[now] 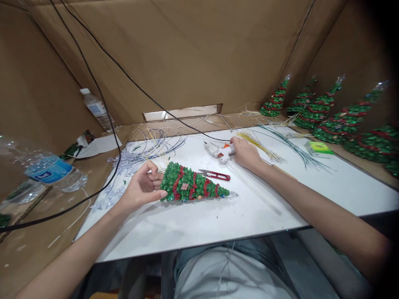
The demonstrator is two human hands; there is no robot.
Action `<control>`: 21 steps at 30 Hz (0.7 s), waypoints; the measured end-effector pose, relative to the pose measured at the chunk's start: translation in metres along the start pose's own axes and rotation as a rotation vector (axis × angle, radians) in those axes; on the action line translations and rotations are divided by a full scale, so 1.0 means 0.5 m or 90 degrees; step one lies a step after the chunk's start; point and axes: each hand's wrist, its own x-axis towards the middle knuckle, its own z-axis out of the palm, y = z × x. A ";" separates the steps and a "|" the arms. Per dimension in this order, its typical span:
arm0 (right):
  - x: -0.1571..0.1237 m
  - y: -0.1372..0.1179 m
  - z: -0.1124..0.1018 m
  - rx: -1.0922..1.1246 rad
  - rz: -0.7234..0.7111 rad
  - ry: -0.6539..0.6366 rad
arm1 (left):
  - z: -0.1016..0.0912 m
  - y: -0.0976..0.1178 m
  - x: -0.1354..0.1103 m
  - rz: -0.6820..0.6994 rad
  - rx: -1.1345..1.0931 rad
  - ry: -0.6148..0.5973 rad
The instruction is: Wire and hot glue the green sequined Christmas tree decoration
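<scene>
My left hand (145,185) grips the wide base of a small green Christmas tree (190,183), which lies on its side over the white board (193,224). Red garland winds round the tree, and its clear tip points right. Fingers of my right hand (246,151) are closed round the handle of a white hot glue gun (218,151) with an orange trigger. The gun's nozzle points left. Between the tree and the gun lie thread snips (216,175) with red handles. Clear glue sticks (257,191) rest below my right hand.
Finished-looking trees (321,104) stand along the right wall. Bundles of yellow wires (262,147) and green wires (293,145) lie near a yellow-green box (318,148). Loose wires (152,143) spread at the back left. Water bottles (50,168) sit left; a black cable (115,162) hangs across.
</scene>
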 end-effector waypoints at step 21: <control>0.007 0.026 -0.001 0.139 -0.004 0.052 | -0.002 0.000 0.001 -0.011 0.067 0.065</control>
